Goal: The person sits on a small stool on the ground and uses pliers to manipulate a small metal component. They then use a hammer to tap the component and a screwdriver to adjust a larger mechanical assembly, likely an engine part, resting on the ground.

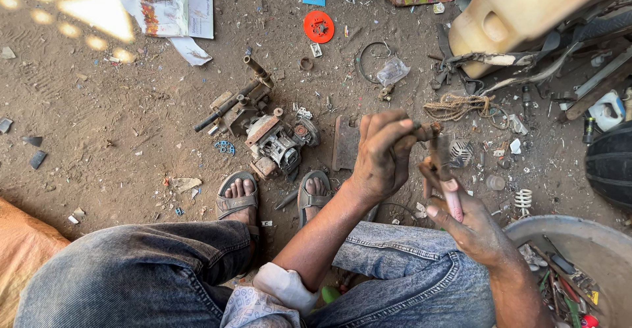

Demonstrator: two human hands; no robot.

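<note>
While the person is squatting on bare dirt ground [118, 124], both hands are meeting above the knees. The left hand [382, 153] is curling its fingers tightly around a small rusty metal part [428, 132], of which only the tip is showing past the knuckles; the part's full shape cannot be told. The right hand [471, 226] is closing around the pink handle of a hand tool [444, 183], whose brown metal shaft is rising toward the rusty part and appears to be touching it. Both hands are looking dark with grime.

Below the hands, 2 sandalled feet [240, 196] are resting on the ground, and blue jeans [131, 275] are covering the bent legs. Just beyond the feet, a dismantled engine assembly [273, 140] is lying beside a rusty pipe fitting [237, 98]. A flat rusty plate [345, 144] is lying between the assembly and the left hand. Farther off, an orange plastic disc [318, 26] and a folded paper booklet [168, 9] are lying well apart from the hands. A coil of frayed rope [457, 106] is sitting near a tan plastic jerrycan [526, 5]. At lower right, a grey metal basin [579, 232] is holding assorted tools.
</note>
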